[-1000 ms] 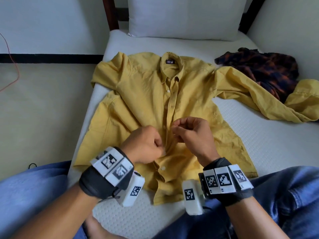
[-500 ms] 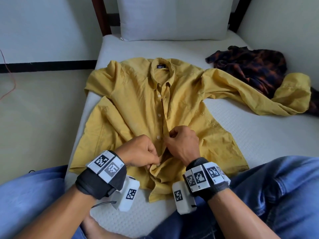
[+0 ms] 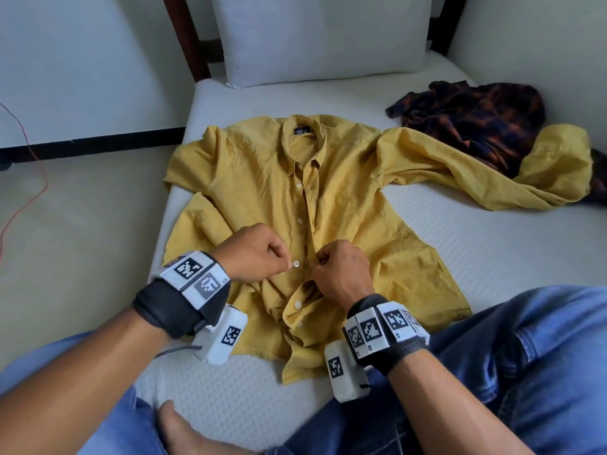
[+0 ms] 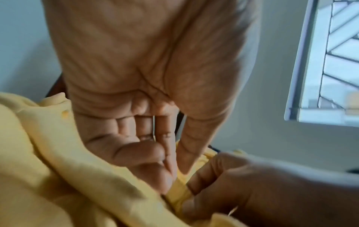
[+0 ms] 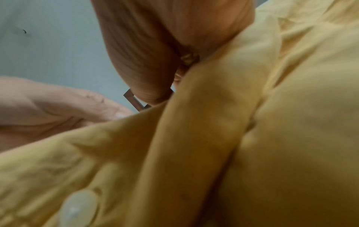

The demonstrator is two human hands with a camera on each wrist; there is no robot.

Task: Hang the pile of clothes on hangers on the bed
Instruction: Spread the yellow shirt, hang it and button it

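A yellow button-up shirt [image 3: 256, 192] lies spread front-up on the white mattress [image 3: 492, 251], collar toward the pillow. My left hand [image 3: 259, 254] pinches the button side of the placket beside a white button [image 3: 296, 264] low on the shirt. My right hand [image 3: 341, 274] pinches the buttonhole side just across from it. In the left wrist view my left hand [image 4: 147, 153] curls on the yellow shirt [image 4: 48, 169], facing my right hand [image 4: 242, 192]. The right wrist view shows yellow shirt [image 5: 291, 138] cloth, a button [image 5: 77, 210] and my right hand [image 5: 151, 61]. No hanger is in view.
A dark plaid shirt [image 3: 476, 123] lies crumpled at the back right, partly under the yellow sleeve [image 3: 555, 165]. A white pillow [image 3: 322, 37] leans against the headboard. My jeans-clad legs [image 3: 509, 372] flank the shirt's hem. The floor [image 3: 82, 224] lies left of the bed.
Both hands moved down the placket toward the hem and drew slightly apart, so a white button now shows between them. The camera tilted, shifting the shirt lower in view.
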